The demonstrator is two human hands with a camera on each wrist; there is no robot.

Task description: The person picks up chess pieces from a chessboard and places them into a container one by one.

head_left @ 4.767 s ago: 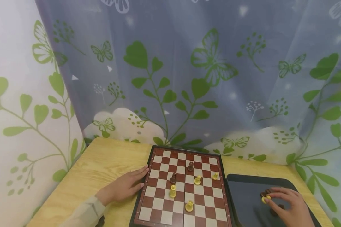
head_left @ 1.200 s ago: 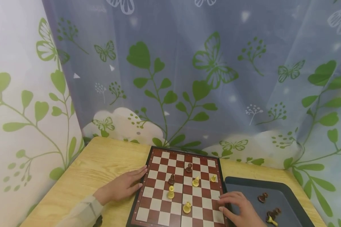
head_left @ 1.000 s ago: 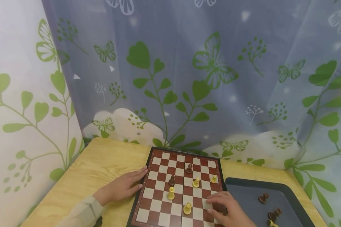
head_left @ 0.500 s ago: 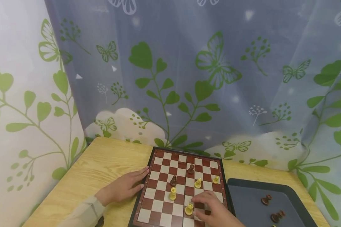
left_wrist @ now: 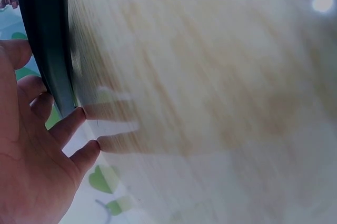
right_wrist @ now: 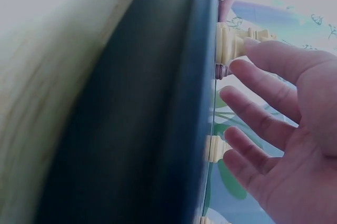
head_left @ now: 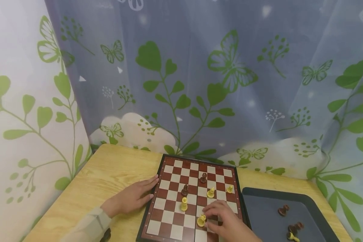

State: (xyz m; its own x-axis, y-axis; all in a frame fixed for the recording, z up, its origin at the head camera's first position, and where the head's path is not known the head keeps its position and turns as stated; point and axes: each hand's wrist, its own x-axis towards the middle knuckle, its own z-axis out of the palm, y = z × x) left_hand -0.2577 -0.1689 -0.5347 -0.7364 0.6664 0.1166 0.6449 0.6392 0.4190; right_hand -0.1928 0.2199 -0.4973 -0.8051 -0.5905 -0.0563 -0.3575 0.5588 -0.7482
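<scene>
A red-and-white chessboard (head_left: 177,222) bears several yellow and dark brown chess pieces. My right hand (head_left: 227,222) is at a yellow chess piece (head_left: 201,220) with a notched top in the near part of the board. Its thumb and index finger are beside that piece; in the right wrist view the thumb overlaps it, and the other fingers are spread. I cannot tell whether it is touched. My left hand (head_left: 131,198) rests its fingers against the board's left edge. A yellow piece (head_left: 184,204) and a dark piece (head_left: 185,190) stand left of the middle.
Right of the board is a dark tray (head_left: 260,201) holding a dark piece (head_left: 283,210), another dark piece (head_left: 295,228) and a fallen yellow piece (head_left: 292,237). A dark object (head_left: 106,235) lies near my left sleeve. A patterned curtain (head_left: 181,84) hangs behind the wooden table (head_left: 124,161).
My right hand, earlier pinching a yellow piece over the tray, has moved left over the board to the near yellow piece. That tray piece lies in the tray. My left hand stays put.
</scene>
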